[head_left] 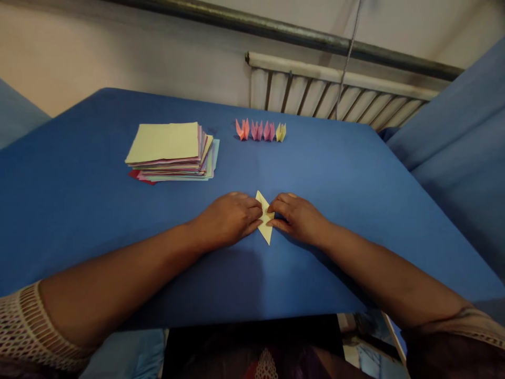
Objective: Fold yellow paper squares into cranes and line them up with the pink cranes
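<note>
A small pale yellow piece of folded paper (266, 232), shaped like a narrow diamond, lies near the middle of the blue table. My left hand (232, 218) presses in from its left edge, the fingers closed at the paper. From the other side my right hand (299, 217) pinches its right edge between thumb and fingers. The top and bottom points of the paper stick out between the hands. Part of its middle is hidden by my fingertips.
A thick stack of coloured paper (165, 142) sits at the back left of the blue table (335, 173). Several folded paper figures, orange (242, 130), pink (257, 131) and yellow (281, 132), stand in a row behind my hands. A radiator (307, 89) is beyond the table.
</note>
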Demonstrator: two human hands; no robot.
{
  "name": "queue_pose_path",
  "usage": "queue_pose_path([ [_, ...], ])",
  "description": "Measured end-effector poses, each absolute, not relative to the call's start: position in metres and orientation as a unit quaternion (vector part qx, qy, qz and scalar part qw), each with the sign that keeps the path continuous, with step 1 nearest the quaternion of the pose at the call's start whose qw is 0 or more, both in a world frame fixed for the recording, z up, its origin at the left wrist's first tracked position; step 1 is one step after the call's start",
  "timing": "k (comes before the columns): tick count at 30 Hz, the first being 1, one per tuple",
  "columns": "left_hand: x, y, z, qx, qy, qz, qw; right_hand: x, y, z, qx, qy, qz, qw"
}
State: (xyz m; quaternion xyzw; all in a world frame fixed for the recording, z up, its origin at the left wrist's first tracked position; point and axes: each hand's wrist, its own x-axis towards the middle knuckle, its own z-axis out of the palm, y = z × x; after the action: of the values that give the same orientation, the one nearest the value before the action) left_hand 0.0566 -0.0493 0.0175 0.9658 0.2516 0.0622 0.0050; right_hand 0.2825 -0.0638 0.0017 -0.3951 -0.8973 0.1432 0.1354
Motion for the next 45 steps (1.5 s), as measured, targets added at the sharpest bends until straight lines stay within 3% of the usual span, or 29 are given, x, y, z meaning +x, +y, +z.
queue_pose_path([
  [10,0.063,-0.055,0.024,0.977,0.211,0.001,-0.033,0.287,-0.064,0.002,-0.376,-0.903,0.154,0.138],
  [22,0.065,-0.054,0.016,0.906,0.387,0.116,0.125,0.276,-0.064,-0.007,-0.438,-0.854,0.194,0.201],
  [33,0.065,-0.044,0.013,0.877,0.454,0.102,0.118,0.271,-0.060,-0.009,-0.519,-0.810,0.180,0.205],
  [39,0.060,-0.044,0.011,0.906,0.372,0.154,0.129,0.273,-0.065,-0.008,-0.469,-0.845,0.156,0.203],
  [45,0.056,-0.051,0.012,0.942,0.317,0.070,0.085,0.273,-0.074,0.001,-0.453,-0.876,0.101,0.132],
])
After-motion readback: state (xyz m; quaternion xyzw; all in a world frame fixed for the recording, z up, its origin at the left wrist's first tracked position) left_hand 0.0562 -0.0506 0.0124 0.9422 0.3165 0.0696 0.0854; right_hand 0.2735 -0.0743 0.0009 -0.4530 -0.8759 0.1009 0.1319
